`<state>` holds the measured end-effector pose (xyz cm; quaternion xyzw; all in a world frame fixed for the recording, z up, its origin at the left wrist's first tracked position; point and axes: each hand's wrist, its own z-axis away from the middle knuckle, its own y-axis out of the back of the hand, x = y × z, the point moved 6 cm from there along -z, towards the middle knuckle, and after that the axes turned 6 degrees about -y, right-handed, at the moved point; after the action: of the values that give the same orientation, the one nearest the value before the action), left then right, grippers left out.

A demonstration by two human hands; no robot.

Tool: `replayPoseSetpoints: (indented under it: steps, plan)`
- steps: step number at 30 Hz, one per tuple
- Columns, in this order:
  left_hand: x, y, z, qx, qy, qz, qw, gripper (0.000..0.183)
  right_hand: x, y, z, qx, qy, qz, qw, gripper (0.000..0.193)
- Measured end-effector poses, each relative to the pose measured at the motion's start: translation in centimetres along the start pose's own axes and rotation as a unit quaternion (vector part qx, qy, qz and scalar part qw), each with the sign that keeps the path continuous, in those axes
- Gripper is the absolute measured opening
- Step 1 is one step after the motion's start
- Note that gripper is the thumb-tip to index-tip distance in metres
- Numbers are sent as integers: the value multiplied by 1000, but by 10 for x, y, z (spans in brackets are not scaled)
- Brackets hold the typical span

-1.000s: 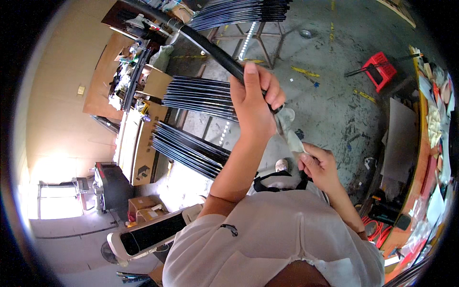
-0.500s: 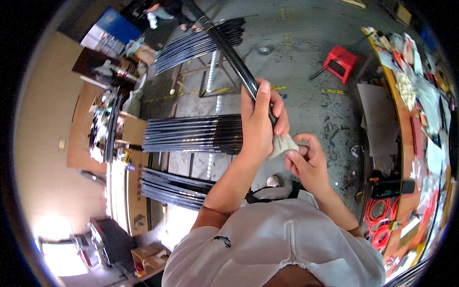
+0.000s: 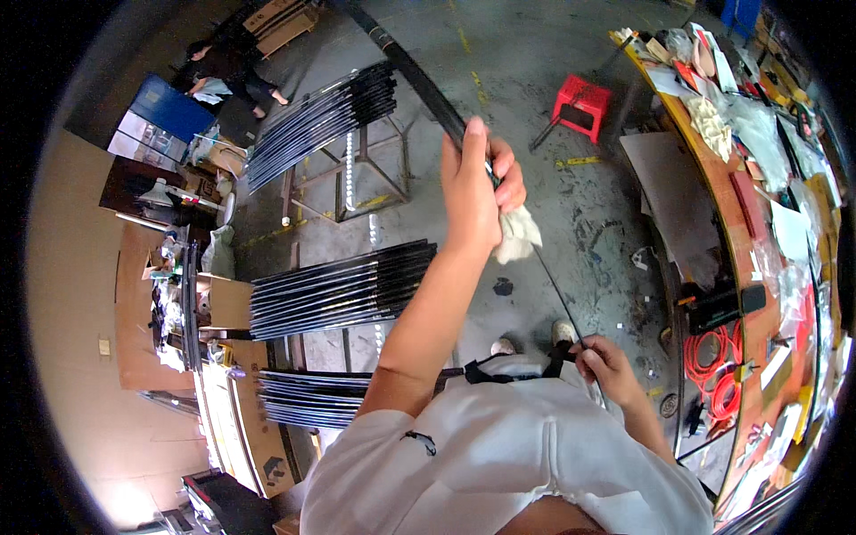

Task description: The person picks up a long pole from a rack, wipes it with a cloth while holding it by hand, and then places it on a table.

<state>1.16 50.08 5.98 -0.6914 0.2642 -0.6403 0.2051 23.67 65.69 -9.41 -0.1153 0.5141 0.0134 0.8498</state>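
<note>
My left hand (image 3: 473,192) is wrapped round a black tubular pole (image 3: 417,78), which slants away to the upper left and out of view. A crumpled off-white cloth (image 3: 519,237) hangs at the pole's near end, just under my left fingers. From the cloth a thin dark rod (image 3: 558,290) runs down toward me. My right hand (image 3: 613,370), low and close to my body, pinches the near end of that rod. How the rod meets the pole is hidden by the cloth and my left hand.
Black poles (image 3: 339,290) lie in rows on racks to my left. A cluttered workbench (image 3: 740,205) lines the right side, with coiled red hose (image 3: 713,374) by its edge. A red stool (image 3: 581,107) stands ahead. A person (image 3: 234,76) is at the far left.
My right hand has left the cloth and moved down toward my body, and the thin rod now shows between them. My left hand still grips the pole. The view has shifted.
</note>
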Motion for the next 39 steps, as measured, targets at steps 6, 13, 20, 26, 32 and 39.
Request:
replayPoseSetpoints:
  steps: [6,13,20,26,32,39]
  plan:
    - [-26,-16,-17,-37,-14,-56,998,23,-20,7,9,104,17,-14,994,20]
    - [-111,-73,50,-121,121,48,984,22,-103,18,-17,145,69,-72,984,23]
    - [-95,-71,-3,-168,61,54,982,19,-26,61,38,28,-31,-14,999,28]
    - [-50,-47,-94,-57,16,166,984,29,51,104,96,254,27,183,949,23]
    - [-66,-50,-100,-52,24,184,981,33,54,107,114,269,35,229,935,29]
    - [-126,-76,-38,-80,110,227,964,30,-13,76,73,235,2,119,965,27]
